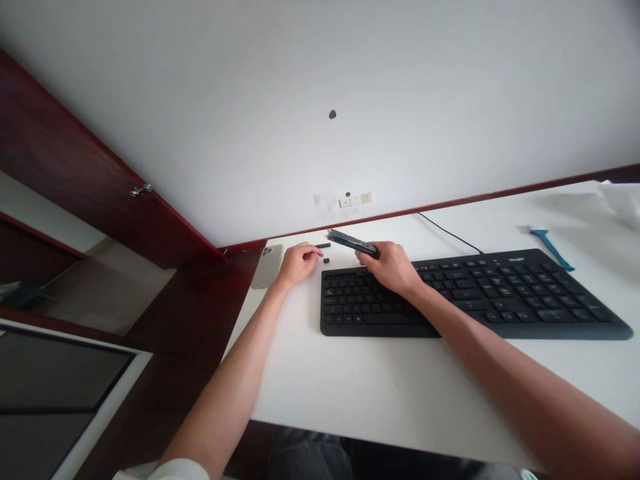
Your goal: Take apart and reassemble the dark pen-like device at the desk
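On a white desk [350,393], a black keyboard [505,300] lies with a blue pry tool [553,248] at its two o'clock. The right hand [393,268] grips a flat dark strip [353,243] over the keyboard's top edge. The left hand [299,263], empty and loosely curled, rests with loose black keycaps [323,245] at its two o'clock and a silver smartphone [267,265] at nine.

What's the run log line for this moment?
left hand: beside small black pieces | right hand: holds dark bar over black keyboard
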The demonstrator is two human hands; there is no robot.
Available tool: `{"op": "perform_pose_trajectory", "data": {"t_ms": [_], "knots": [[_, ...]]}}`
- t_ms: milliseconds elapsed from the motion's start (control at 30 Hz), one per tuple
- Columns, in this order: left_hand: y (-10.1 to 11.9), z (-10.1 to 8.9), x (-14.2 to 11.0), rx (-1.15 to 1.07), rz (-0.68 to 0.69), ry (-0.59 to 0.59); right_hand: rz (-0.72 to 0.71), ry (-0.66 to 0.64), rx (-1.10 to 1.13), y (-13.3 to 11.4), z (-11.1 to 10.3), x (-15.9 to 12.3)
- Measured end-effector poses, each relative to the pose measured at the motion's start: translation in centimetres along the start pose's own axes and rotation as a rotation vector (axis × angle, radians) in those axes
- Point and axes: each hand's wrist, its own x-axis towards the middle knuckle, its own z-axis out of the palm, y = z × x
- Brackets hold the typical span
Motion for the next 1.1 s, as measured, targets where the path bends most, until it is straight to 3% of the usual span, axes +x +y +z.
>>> {"op": "perform_pose_trajectory", "data": {"t_ms": [667, 1100], "knots": [[0.4, 0.0, 0.1, 0.118, -0.003, -0.159, -0.015, -0.005, 0.018, 0.1, 0.1, 0.0], [0.0, 0.5, 2.3, 0.276, 0.201, -0.191, -0.024, 0.007, 0.030, 0.3, 0.1, 0.1]]}}
